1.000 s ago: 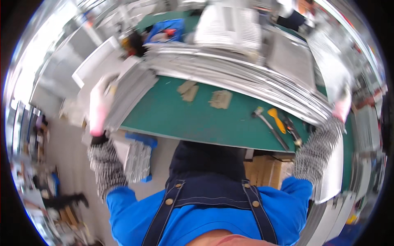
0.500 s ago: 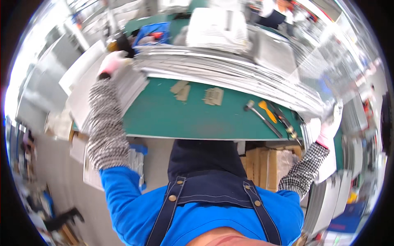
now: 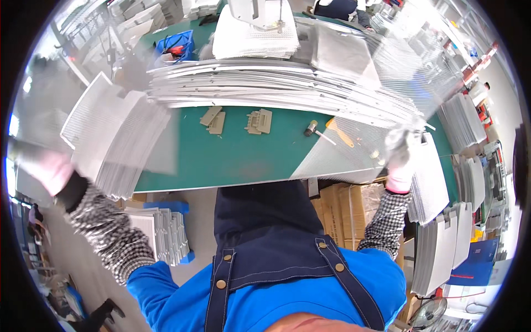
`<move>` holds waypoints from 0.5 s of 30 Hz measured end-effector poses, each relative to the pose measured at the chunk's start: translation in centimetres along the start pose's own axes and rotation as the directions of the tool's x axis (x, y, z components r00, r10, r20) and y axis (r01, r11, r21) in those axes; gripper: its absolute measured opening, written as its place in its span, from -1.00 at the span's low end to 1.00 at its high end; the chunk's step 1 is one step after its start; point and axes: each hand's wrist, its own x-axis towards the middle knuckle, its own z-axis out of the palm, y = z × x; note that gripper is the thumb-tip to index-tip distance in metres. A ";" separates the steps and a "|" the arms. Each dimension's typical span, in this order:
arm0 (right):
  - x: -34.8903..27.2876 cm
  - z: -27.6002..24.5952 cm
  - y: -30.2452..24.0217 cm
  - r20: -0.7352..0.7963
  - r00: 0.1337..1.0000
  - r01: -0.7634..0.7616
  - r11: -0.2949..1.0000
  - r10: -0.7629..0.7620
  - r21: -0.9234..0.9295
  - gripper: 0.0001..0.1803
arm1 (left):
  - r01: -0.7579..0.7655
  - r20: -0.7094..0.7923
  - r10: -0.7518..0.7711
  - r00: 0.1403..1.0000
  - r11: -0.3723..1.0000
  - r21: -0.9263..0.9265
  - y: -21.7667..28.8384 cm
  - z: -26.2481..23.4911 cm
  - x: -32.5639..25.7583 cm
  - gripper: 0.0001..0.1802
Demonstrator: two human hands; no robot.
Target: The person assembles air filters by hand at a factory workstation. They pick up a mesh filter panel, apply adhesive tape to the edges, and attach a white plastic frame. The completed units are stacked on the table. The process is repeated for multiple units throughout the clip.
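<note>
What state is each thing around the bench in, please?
Left hand: gloved, blurred, grip unclear.
Right hand: gloved, blurred, grip unclear.
Scraper: lying flat.
Mesh sheet: see-through, partly overlapping the scraper.
Hammer: lying down.
Blue bin: open, loaded.
Beige pieces: lying in two groups.
Long panels: piled in layers.
Left sheets: stacked.

A workshop or factory floor is indicated by the green surface (image 3: 221, 155), along whose far edge long pale strips (image 3: 265, 88) are piled. Flat panels (image 3: 124, 135) are stacked at its left edge, a mallet (image 3: 311, 129) and a yellow scraper (image 3: 339, 133) are laid toward its right edge, and cardboard boxes (image 3: 337, 213) are kept beneath its front edge.
</note>
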 end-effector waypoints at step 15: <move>-6.8 5.1 9.6 0.040 0.677 -0.641 0.616 0.735 -0.458 -0.49 | 0.857 0.542 -0.711 0.448 0.170 -0.486 -23.9 8.2 -24.7 -0.08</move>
